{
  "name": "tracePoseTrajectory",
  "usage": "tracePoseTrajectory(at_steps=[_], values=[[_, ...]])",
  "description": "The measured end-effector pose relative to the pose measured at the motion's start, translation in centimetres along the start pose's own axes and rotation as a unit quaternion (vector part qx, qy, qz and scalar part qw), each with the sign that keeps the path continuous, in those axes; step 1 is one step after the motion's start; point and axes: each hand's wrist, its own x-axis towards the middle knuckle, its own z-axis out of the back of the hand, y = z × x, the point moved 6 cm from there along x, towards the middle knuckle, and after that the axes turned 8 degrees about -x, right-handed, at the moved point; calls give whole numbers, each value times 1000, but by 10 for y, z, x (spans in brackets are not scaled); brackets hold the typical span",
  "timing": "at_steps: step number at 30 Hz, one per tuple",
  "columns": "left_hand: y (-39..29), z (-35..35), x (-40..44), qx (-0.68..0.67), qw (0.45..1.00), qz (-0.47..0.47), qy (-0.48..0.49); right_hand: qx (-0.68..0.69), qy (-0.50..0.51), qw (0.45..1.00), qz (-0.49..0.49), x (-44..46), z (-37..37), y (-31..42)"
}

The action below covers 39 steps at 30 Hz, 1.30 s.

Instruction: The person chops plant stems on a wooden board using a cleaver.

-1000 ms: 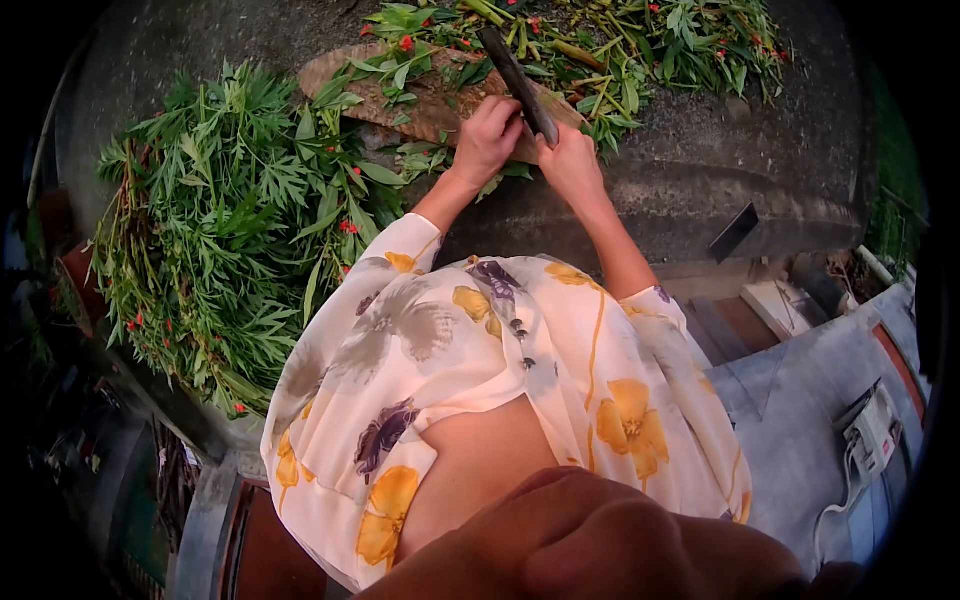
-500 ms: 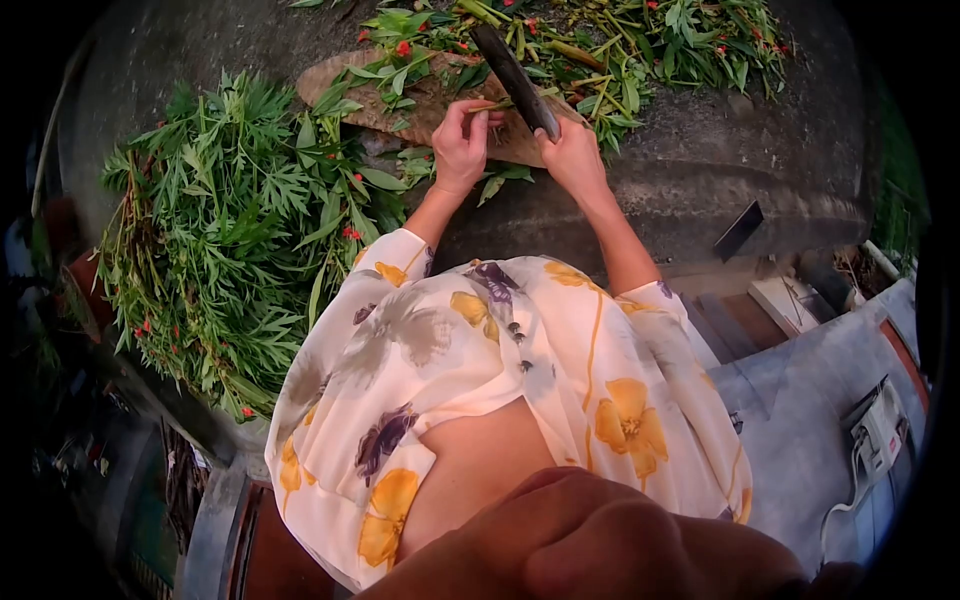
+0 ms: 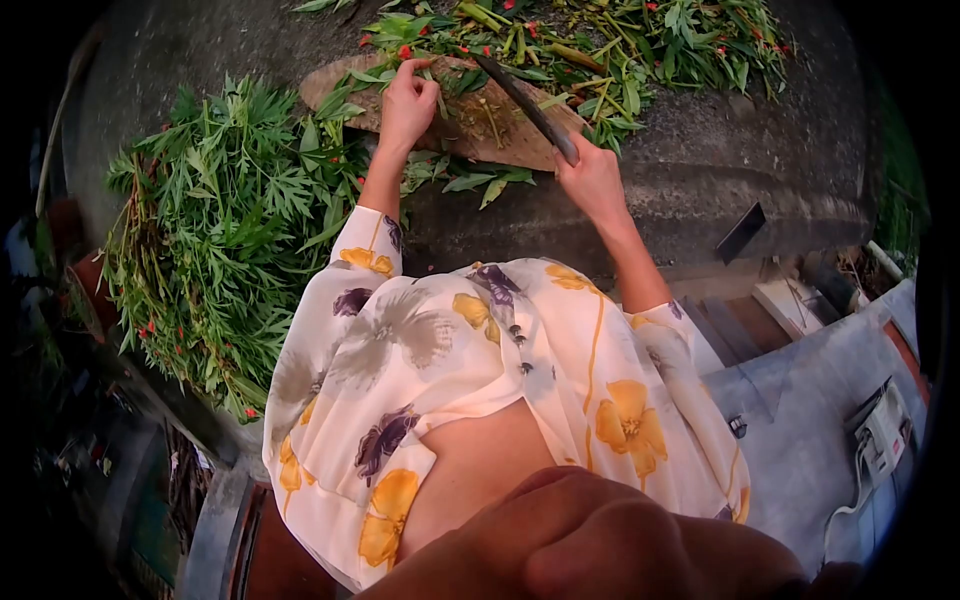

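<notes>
My right hand (image 3: 592, 178) is wrapped round the end of a long dark knife (image 3: 522, 103), which slants up and left over a wooden board (image 3: 515, 145). At the far left part of the board is my left hand (image 3: 408, 103). Its fingers are curled together among green leaves and red flowers (image 3: 404, 52), and what they hold, if anything, I cannot make out. Cut stem pieces (image 3: 491, 124) and loose leaves lie on the board. Some leaves (image 3: 495, 187) hang over its near edge.
A large heap of leafy stalks (image 3: 225, 240) lies to the left. Cut greens with red flowers (image 3: 690, 45) are spread behind the board on the dark stone surface (image 3: 720, 145). A flat dark object (image 3: 739, 232) rests at the right edge. A white device (image 3: 880, 435) is lower right.
My left hand has moved up and left, away from the knife, to the leaves and flowers. My right hand has shifted slightly right and down, with the knife tilted more to the left.
</notes>
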Motion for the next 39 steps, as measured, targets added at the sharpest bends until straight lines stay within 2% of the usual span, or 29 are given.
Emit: tracePoseTrajectory(at_steps=[1,3,5,6,8,9,11,12,14,15,17,20,23,24,25,27,29,30,31,33,34,35,39], values=[[-7,4,8,70,997,-10,29,-32,4,999,19,-3,3,0],[-30,7,29,100,993,4,62,-64,8,997,35,-6,7,-4],[-73,-8,44,-26,989,-66,133,-132,33,989,65,-7,3,-4],[-80,-17,56,-26,989,-67,132,-132,33,989,66,-7,4,-2],[-82,-51,73,-61,967,-44,244,-147,54,984,84,-10,6,5],[-86,-56,69,-61,966,-47,245,-148,51,984,84,-10,7,2],[-99,-70,45,132,919,-221,299,-174,40,973,144,-11,2,1],[-93,-80,34,161,903,-179,355,-172,41,974,142,-11,3,-1],[-80,-94,16,152,879,-134,432,-209,48,955,203,-11,6,6],[-74,-98,8,134,870,-117,460,-209,48,955,203,-9,10,9],[-66,-103,1,91,869,-109,474,-203,50,941,266,-9,16,20],[-59,-101,-3,48,886,-114,446,-224,61,933,276,-7,16,23],[-49,-74,12,-74,952,24,297,-234,74,929,277,-12,18,24],[-50,-62,18,-130,964,18,232,-233,75,929,279,-16,19,23],[-50,-50,23,-187,969,11,164,-213,74,935,273,-20,21,19],[-44,-44,19,-199,971,-12,130,-193,78,940,272,-31,24,16],[-43,-47,11,-155,980,-99,80,-128,50,976,172,-34,34,5],[-42,-48,7,-153,980,-116,47,-129,49,975,172,-38,34,4],[-37,-52,5,-155,980,-116,48,-93,37,984,145,-43,36,-1],[-45,-57,-1,-62,976,-208,26,-60,23,991,115,-51,43,-3],[-49,-59,-8,-33,970,-239,21,-18,34,998,56,-54,46,-5],[-49,-62,-13,-34,970,-239,22,24,45,999,-3,-55,47,-8],[-51,-79,-37,-47,968,-246,33,115,-18,992,-56,-49,46,0]])
